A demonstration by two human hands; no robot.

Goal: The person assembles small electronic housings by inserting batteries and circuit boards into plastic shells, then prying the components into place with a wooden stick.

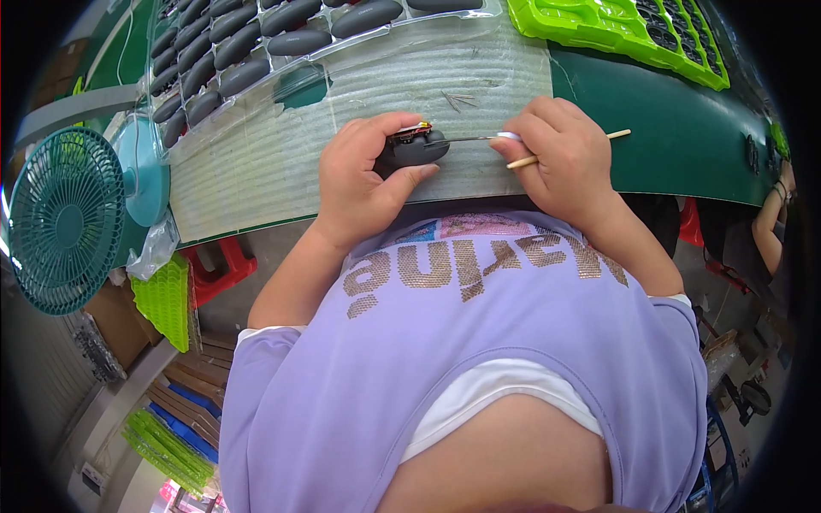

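My left hand (pixel 363 171) is closed around a dark grey rounded casing (pixel 415 152), above the near edge of the table. A red circuit board (pixel 413 131) with small parts shows at the casing's upper side, partly covered by my fingers. In my closed right hand (pixel 564 154) is a thin metal tool (pixel 470 138) with a white piece at its grip. Its tip reaches the casing's right end; whether it goes inside cannot be made out. A thin wooden stick (pixel 617 134) also passes through the right hand, jutting out on both sides.
Several thin metal pieces (pixel 459 101) lie on the foam sheet (pixel 256 184) beyond my hands. A clear tray of dark casings (pixel 299 43) stands far left, a bright green tray (pixel 581 34) far right. A teal fan (pixel 68 221) is at left; another person's arm (pixel 767 227) at right.
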